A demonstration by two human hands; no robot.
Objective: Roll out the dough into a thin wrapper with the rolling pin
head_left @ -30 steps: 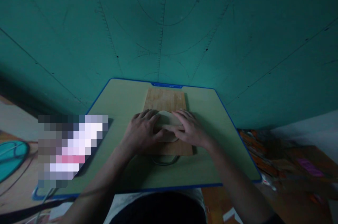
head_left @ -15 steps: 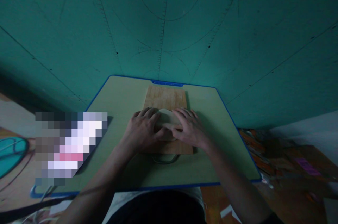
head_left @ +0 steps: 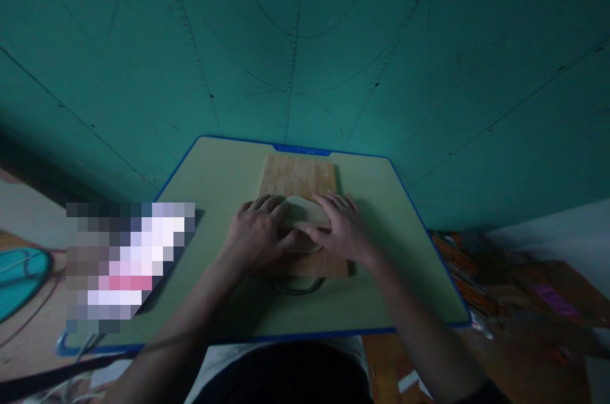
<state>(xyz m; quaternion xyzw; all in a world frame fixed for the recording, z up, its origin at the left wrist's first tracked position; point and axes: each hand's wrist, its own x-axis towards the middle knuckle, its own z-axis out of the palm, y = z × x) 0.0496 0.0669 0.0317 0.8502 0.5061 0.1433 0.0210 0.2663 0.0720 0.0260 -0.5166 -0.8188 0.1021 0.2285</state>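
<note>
A round, flat sheet of dough (head_left: 301, 204) lies on a wooden cutting board (head_left: 300, 176). Across it runs a thin pale rolling pin (head_left: 312, 225), its ends covered by my hands. My left hand (head_left: 257, 229) is closed over the pin's left end, fingers pointing away from me and thumb angled inward. My right hand (head_left: 347, 229) holds the right end, its thumb along the near side and its fingers reaching over the far side. Both hands rest low over the dough and hide its left and right edges.
The board sits on a small pale table (head_left: 381, 302) with a blue rim. A blurred-out device (head_left: 138, 258) stands on the table's left side. A green wall (head_left: 295, 42) rises behind. Wooden pieces (head_left: 457, 264) lie on the right; cables (head_left: 86, 347) are at lower left.
My right hand has shifted slightly to the right, with its fingers a little more spread, so more of the rolling pin shows. My left hand has hardly moved.
</note>
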